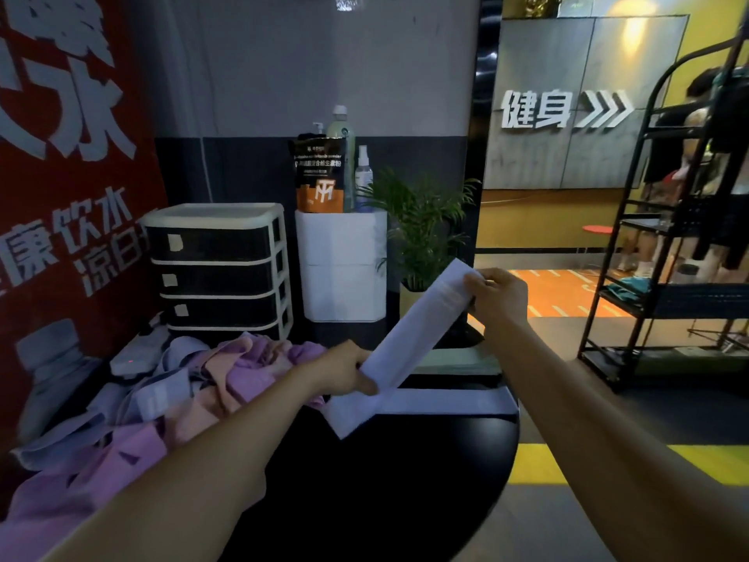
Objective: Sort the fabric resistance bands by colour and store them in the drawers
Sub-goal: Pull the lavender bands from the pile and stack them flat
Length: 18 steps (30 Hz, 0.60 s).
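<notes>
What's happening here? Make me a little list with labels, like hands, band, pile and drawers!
left hand: grips the lower end of the pale lavender band
right hand: pinches its upper end
pale lavender band: stretched slanting between both hands
pile of bands: pink, purple and lavender, heaped on the black counter
drawer unit: four dark drawers, all closed

The drawer unit (pixel 219 269) base sits hidden behind the band pile (pixel 162 391), whose left portion is cut off by the frame edge
</notes>
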Motion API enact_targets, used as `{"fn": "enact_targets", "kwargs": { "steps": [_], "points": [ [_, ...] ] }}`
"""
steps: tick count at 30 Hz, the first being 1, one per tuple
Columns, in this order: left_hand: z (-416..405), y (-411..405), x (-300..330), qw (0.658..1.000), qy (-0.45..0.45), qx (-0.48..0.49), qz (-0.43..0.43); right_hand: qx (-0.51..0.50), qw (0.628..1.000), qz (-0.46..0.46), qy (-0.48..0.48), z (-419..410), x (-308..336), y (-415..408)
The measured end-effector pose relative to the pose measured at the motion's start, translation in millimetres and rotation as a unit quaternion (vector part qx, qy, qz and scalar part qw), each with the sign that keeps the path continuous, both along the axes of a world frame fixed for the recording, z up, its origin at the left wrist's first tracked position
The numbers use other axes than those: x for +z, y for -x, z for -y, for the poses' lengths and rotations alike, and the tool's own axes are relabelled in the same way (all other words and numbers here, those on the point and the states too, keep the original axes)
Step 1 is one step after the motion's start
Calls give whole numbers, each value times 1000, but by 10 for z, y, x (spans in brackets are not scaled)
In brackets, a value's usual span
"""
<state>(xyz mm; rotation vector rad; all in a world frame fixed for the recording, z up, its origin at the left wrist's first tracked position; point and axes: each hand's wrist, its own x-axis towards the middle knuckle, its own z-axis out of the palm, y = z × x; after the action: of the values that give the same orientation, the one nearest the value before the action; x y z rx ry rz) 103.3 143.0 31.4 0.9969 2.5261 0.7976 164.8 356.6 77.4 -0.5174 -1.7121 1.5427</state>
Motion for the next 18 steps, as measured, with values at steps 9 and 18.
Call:
{"fn": "enact_targets", "kwargs": {
  "steps": [9, 18],
  "points": [
    [278, 241, -177, 992, 17, 98, 76, -51, 992, 55, 103, -333, -615, -226],
    [97, 421, -557, 941, -203, 267, 42, -72, 973, 214, -54, -582, -1231, -290]
  ]
}}
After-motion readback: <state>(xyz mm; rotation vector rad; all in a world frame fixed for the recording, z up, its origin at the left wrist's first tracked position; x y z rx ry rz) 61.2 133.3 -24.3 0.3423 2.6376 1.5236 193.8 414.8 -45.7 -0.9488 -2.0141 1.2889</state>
